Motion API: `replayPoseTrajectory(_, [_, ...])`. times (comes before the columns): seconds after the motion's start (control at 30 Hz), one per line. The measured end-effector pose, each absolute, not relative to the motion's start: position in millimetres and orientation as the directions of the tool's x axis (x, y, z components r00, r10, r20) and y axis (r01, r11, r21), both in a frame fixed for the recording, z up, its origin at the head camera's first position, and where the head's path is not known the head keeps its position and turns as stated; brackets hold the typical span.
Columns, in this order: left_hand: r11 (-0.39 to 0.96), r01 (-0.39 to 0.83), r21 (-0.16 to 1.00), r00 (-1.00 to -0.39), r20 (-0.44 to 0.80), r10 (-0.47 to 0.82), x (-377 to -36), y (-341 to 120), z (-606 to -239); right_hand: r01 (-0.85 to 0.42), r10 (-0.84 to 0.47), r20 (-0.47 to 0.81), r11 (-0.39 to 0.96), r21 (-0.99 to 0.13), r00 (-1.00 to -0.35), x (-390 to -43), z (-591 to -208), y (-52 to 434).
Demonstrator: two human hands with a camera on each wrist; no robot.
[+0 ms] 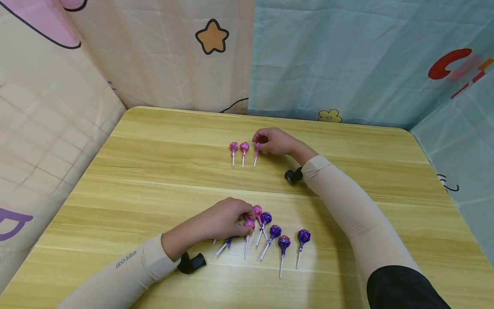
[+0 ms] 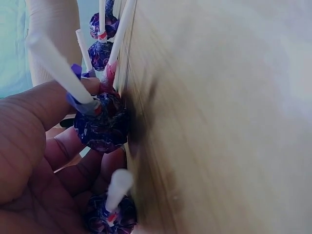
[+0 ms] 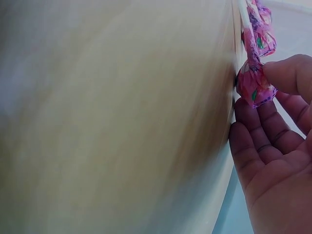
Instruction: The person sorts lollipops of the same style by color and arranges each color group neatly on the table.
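We see two hands at work over a pale wooden table (image 1: pixel 154 180). The right hand (image 1: pixel 275 141) reaches far out from the body, its fingers curled, and pinches the head of a pink lollipop (image 1: pixel 257 147) against the table; the right wrist view shows the thumb and fingertips (image 3: pixel 287 78) closed on its crinkled pink wrapper (image 3: pixel 253 85). Just to the left of this hand lie two more pink lollipops (image 1: pixel 239 148), side by side, sticks pointing back toward the body, so that the three form a short row.

The left hand (image 1: pixel 221 221) lies close to the body, fingers curled round lollipops. In the left wrist view we see two purple-wrapped lollipops (image 2: pixel 102 122) against its palm and fingers, white sticks projecting outward. In the head view its fingertips touch another pink lollipop (image 1: pixel 249 224), with a further pink one (image 1: pixel 257 210) just beyond.

Immediately to the right of the left hand lies a loose group of purple lollipops (image 1: pixel 284 241), heads away from the body, sticks toward it. A black wrist strap (image 1: pixel 191 263) shows below the left sleeve, another (image 1: pixel 293 175) beside the right sleeve.
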State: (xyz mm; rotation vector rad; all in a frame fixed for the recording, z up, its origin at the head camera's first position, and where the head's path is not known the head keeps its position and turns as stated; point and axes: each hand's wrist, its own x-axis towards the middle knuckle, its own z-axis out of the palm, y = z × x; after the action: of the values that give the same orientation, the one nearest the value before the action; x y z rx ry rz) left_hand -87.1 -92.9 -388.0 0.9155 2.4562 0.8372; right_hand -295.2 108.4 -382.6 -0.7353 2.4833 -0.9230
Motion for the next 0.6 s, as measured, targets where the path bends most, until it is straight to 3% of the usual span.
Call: replayPoseTrajectory(0.6, [0.613,0.445,0.652,-0.717,-0.150,0.680,-87.3,-91.7,-385.7,-0.360,-0.607,-0.157,0.638,-0.681,-0.779,-295.4,-383.3,102.8])
